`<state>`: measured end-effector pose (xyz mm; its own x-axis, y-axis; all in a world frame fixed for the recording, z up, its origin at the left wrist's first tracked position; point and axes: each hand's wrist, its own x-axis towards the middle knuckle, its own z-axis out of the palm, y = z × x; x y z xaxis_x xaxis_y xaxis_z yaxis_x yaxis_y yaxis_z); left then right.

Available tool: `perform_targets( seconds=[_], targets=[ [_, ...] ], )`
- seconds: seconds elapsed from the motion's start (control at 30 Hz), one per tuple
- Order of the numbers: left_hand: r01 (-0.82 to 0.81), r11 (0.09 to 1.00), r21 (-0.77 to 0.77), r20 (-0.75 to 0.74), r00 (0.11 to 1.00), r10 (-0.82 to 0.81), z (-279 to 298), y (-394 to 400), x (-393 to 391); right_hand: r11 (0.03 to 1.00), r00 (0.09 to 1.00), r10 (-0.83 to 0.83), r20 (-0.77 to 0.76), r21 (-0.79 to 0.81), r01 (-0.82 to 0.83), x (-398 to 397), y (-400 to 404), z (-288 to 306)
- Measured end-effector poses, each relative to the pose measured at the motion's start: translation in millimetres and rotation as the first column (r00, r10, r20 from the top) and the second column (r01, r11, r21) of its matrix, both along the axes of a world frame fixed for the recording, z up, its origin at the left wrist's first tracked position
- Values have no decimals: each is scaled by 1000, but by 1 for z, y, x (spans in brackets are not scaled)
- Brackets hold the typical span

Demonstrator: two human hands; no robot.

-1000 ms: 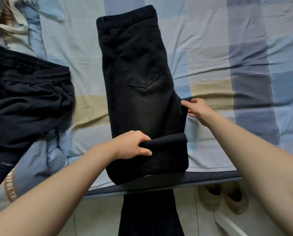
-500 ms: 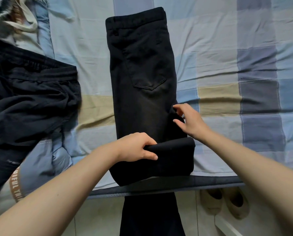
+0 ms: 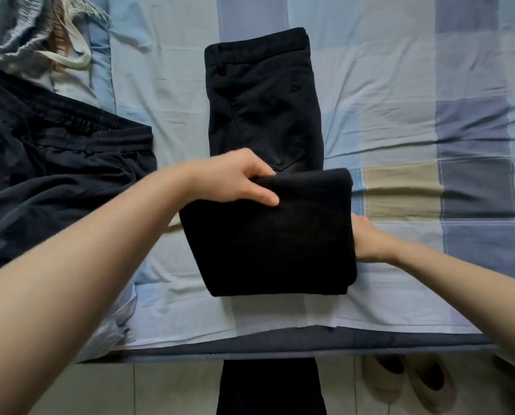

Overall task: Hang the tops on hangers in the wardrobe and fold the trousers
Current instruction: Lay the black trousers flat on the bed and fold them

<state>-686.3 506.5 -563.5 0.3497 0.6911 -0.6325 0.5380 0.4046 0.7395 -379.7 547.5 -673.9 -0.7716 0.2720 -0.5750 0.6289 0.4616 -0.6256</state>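
A pair of black trousers (image 3: 262,109) lies lengthwise on the checked bed sheet (image 3: 415,94), waistband at the far end and back pocket facing up. Its leg part is doubled into a thick folded bundle (image 3: 274,241) that reaches up to the pocket. My left hand (image 3: 235,178) grips the bundle's top left corner, thumb on top. My right hand (image 3: 370,241) holds the bundle's right edge, its fingers hidden under the fabric.
A second dark pair of trousers (image 3: 55,163) lies crumpled at the left. A light grey garment with a cord (image 3: 35,34) sits in the far left corner. The bed's near edge (image 3: 370,339) runs across; beige slippers (image 3: 409,381) and a dark shape (image 3: 268,387) are below it.
The folded bundle has been carried up from the bed edge toward the waistband and now reaches the back pocket. My right hand has moved from the trousers' side seam onto the bundle's right edge.
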Motion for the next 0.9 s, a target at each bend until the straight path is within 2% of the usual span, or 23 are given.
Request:
perform_targets(
  seconds=[0.03,0.07,0.13,0.2,0.27,0.3,0.4,0.43,0.5,0.53,0.6,0.67,0.8,0.9],
  targets=[
    [-18,998,63,-45,999,21,-1,23,-11,969,981,-190,-35,-169,182,0,1,0],
    [-23,989,144,-119,992,40,-4,47,-22,890,934,-358,-6,-303,340,-3,7,-3],
    [-23,949,315,-306,944,124,-16,92,-38,691,790,-597,139,-413,594,-7,17,-13],
    [-77,899,431,-408,872,270,-31,121,-46,508,651,-715,256,-450,734,-11,22,-21],
    [-167,905,391,-427,839,338,-46,127,-49,372,558,-762,329,-482,793,-15,21,-27],
    [-206,917,342,-436,830,349,-55,119,-48,346,536,-764,359,-474,810,-17,21,-28],
    [-374,874,310,-405,779,478,-80,62,-35,406,564,-744,359,-426,808,-23,21,-19],
    [-453,825,339,-399,725,562,-88,38,-29,433,570,-746,345,-400,808,-26,23,-17],
    [-645,675,358,-382,558,737,-101,-9,-13,441,534,-791,299,-326,836,-33,26,-12],
    [-745,594,302,-362,487,795,-108,-27,-7,427,500,-831,246,-294,855,-36,28,-12],
    [-897,439,52,-302,405,863,-117,-54,4,449,490,-865,111,-265,853,-40,30,-12],
    [-926,361,-110,-249,378,892,-126,-70,10,477,515,-856,47,-313,821,-44,29,-13],
    [-943,287,-166,-177,315,932,-132,-79,5,441,498,-865,62,-382,812,-50,18,-18],
    [-937,276,-213,-98,301,948,-131,-81,3,441,483,-876,12,-389,809,-52,14,-19]
  ],
)
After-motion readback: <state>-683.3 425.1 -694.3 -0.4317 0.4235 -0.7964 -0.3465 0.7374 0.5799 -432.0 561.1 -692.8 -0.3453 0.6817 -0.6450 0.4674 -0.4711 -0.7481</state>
